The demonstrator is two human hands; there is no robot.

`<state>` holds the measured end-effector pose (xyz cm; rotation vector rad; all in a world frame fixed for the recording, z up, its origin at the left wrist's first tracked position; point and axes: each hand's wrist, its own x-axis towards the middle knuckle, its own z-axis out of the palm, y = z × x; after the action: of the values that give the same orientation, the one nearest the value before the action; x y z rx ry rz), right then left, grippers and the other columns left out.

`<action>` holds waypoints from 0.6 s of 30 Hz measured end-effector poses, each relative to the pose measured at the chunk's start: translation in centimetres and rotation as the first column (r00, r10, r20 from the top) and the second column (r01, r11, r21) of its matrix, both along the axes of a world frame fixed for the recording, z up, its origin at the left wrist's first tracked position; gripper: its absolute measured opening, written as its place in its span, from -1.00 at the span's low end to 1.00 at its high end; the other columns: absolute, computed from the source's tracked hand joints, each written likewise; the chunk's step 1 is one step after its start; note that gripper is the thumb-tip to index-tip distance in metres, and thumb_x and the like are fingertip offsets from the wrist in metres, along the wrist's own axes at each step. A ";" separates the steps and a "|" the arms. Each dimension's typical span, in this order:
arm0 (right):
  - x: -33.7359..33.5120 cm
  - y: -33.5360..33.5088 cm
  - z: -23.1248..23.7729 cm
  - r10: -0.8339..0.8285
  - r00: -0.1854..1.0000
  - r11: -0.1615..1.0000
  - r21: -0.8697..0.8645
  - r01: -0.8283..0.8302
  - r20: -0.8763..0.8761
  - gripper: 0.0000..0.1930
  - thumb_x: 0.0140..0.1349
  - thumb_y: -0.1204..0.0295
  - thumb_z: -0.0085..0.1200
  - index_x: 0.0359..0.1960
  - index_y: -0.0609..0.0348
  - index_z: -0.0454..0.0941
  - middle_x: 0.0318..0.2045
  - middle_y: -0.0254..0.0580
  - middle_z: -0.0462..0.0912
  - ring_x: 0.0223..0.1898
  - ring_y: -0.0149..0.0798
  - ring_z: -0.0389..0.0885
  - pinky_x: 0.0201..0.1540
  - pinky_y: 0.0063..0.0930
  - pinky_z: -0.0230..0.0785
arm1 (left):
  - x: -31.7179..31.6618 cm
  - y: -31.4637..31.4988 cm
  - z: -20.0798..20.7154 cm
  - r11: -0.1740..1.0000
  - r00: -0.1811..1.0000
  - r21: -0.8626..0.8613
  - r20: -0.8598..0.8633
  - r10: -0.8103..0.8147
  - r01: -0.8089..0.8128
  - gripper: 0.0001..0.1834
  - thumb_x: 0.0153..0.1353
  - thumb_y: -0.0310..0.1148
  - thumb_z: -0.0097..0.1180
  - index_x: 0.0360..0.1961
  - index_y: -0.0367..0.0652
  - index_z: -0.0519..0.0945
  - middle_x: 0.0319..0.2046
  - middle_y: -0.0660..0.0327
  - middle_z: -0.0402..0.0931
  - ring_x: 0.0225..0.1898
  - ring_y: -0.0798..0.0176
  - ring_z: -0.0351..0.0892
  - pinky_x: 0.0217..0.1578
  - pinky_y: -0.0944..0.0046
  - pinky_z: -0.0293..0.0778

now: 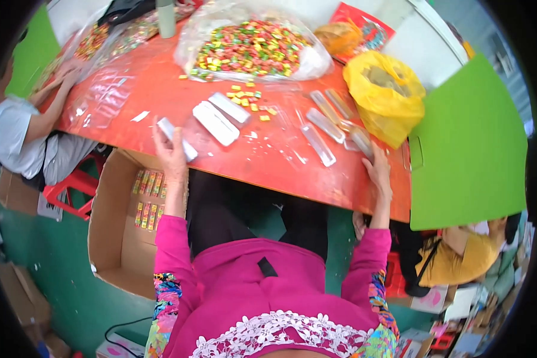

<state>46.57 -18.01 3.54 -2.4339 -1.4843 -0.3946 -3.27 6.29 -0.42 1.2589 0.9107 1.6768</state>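
Case handling, seemingly — a slim case point(188, 150), centre-left of the frame, is pinched by the left hand point(172, 156); a clear case point(360, 139), centre-right, is met by the right hand point(379, 170), grip indeterminable; a secure grasp is presumably required.

No words, numbers or signs can be read (any print on the small wrapped pieces point(253, 49) is too tiny to tell).

Left hand point(172, 157) curled, right hand point(380, 173) loosely bent, both well apart.
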 end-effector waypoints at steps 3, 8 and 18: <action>0.7 -0.9 -0.1 0.108 0.977 0.992 0.089 -0.093 -0.185 -0.43 0.20 0.43 0.21 0.27 0.09 0.36 0.17 0.02 0.50 0.11 0.08 0.51 0.13 -0.22 0.39 | -0.1 0.0 -0.1 0.999 0.999 0.018 0.031 -0.040 0.040 -0.32 0.38 -0.40 0.08 0.44 -0.14 0.08 0.09 0.15 0.42 -0.08 0.38 0.50 -0.02 0.35 0.44; -4.6 0.7 5.1 0.123 0.854 0.947 0.317 0.051 -0.506 -0.54 0.30 0.44 0.13 0.23 0.24 0.41 -0.03 -0.07 0.60 -0.03 -0.18 0.59 0.01 -0.43 0.43 | -0.5 0.7 -1.2 0.996 0.999 0.086 0.030 -0.025 0.022 -0.31 0.37 -0.38 0.09 0.44 -0.15 0.07 0.02 0.14 0.46 -0.11 0.39 0.50 -0.06 0.38 0.44; -27.8 17.4 -0.2 0.615 0.121 0.787 0.616 -0.032 -0.779 -0.48 0.33 0.48 0.11 0.29 0.34 0.29 0.14 -0.16 0.50 0.15 -0.34 0.46 0.20 -0.46 0.31 | 0.4 -0.1 1.7 0.933 0.851 -0.255 0.516 -0.092 0.256 -0.32 0.37 -0.23 0.10 0.39 -0.08 0.06 -0.21 0.11 0.55 -0.22 0.19 0.64 -0.23 0.15 0.65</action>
<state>18.76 -0.66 3.36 -1.2180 -1.0050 0.7655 -2.85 6.16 1.28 0.6221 0.6820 1.5273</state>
